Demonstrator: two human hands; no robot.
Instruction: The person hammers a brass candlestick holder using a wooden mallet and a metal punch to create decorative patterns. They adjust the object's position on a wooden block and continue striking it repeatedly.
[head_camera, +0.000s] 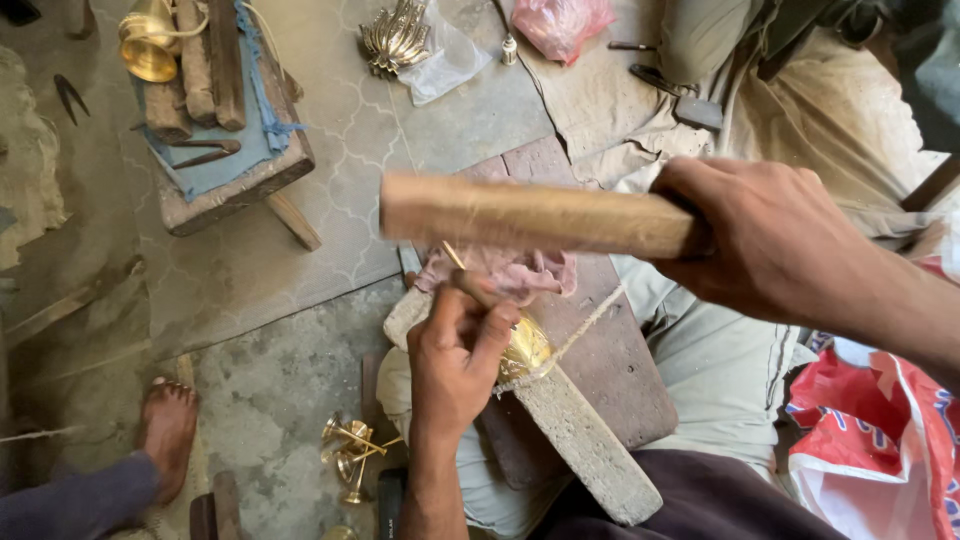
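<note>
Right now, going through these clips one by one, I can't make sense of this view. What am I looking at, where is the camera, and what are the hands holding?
There is no machine here: a camera worn on a person's head looks down at their own two bare hands. The right hand grips a wooden stick, blurred with motion. The left hand pinches a thin rod against a small brass piece, which rests on a stone slab with a cord across it. More small brass parts lie on the floor, beside another person's bare foot.

Bare forearms and hands, no sleeves; pale grey-green trousers (720, 370).
</note>
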